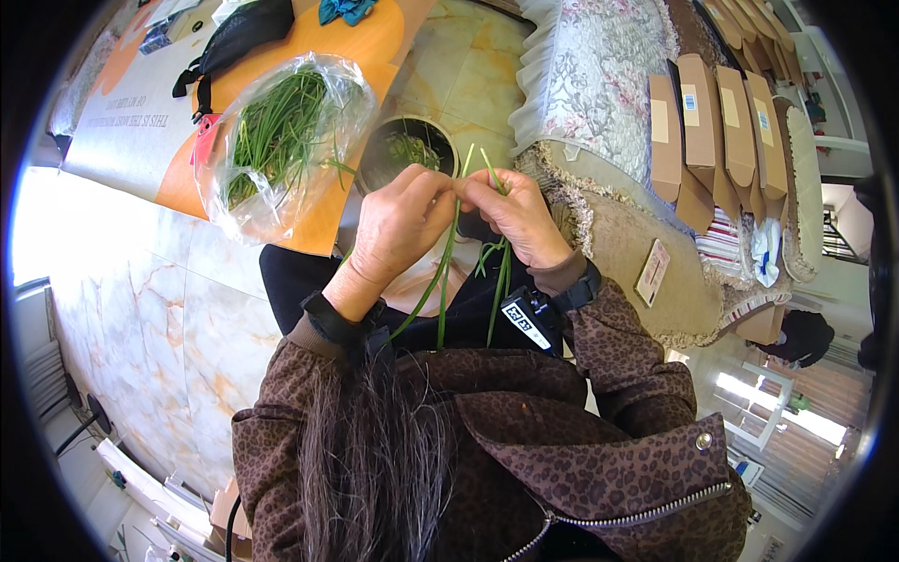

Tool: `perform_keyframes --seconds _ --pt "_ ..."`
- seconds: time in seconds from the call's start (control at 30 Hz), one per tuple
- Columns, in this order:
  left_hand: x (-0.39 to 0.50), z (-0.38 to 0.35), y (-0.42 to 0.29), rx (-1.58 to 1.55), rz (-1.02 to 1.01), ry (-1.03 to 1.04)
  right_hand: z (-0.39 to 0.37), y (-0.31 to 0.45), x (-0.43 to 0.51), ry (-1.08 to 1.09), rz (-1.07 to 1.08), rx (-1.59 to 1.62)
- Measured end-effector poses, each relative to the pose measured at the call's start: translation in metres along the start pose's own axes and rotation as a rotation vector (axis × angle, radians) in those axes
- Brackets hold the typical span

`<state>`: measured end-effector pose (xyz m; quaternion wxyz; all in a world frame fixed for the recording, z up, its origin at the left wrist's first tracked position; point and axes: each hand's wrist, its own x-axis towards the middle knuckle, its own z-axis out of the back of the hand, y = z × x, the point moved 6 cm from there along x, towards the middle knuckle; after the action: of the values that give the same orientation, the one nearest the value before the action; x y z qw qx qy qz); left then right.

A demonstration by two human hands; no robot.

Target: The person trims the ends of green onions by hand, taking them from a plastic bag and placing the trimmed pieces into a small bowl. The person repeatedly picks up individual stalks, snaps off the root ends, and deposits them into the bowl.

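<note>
My left hand and my right hand meet at the fingertips over my lap. Between the left thumb and fingers is a long green leaf, likely a garlic chive, its pale end pointing up and away from me. A few more green chives are held in the right hand, hanging down past the palm with pale tips above. Just beyond the hands stands a round bin with green and pale plant scraps inside. What exactly the fingertips pinch is partly hidden.
At the left, an open clear plastic bag of chives rests on a table mat, beside a red object and a black bag. A sofa with cardboard boxes and a phone-like object lies right.
</note>
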<state>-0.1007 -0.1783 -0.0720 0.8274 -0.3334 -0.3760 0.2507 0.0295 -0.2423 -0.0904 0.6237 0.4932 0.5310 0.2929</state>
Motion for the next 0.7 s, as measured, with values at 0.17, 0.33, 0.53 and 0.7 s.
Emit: perform_keyframes --seconds 0.17,0.33,0.53,0.7 --pt "-0.0013 -0.0033 -0.0005 -0.031 0.053 -0.041 0.0002 0.0021 -0.0012 -0.023 0.018 0.0" --pt "-0.0023 -0.0052 -0.0016 0.003 0.058 -0.043 0.0001 0.0008 0.0028 -0.04 0.099 -0.053" --pt "-0.0027 -0.0062 -0.0043 0.023 0.07 -0.064 0.003 -0.0006 0.0018 -0.036 0.152 -0.168" --pt "-0.0034 -0.0046 -0.0032 0.049 0.11 -0.044 0.0088 0.0019 0.0 -0.064 0.09 -0.138"
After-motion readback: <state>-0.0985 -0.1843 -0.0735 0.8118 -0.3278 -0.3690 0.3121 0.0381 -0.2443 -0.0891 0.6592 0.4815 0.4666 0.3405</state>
